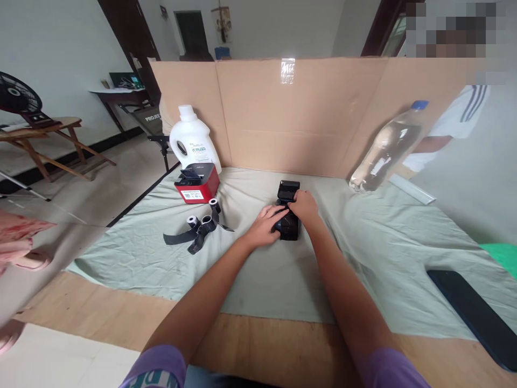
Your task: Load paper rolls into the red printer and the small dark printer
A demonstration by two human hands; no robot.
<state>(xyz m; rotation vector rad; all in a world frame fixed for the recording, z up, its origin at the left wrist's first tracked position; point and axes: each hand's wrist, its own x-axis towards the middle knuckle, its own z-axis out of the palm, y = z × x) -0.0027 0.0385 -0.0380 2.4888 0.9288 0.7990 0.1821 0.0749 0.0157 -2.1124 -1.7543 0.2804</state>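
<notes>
Device [289, 230], long axis pointing away, lies between left hand [265, 226], spread on it, and right hand [305, 207], curled near its lid [289, 189] (grip unclear).

Head-worn view — facing forward and down; tabletop [274, 339] close below.

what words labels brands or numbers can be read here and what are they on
"PROJE", ending unclear: dark chair back
"衣物", rest too blurred: white bottle
White label, print too small: red box
Letters partly cut off, unreadable: purple left sleeve
</notes>
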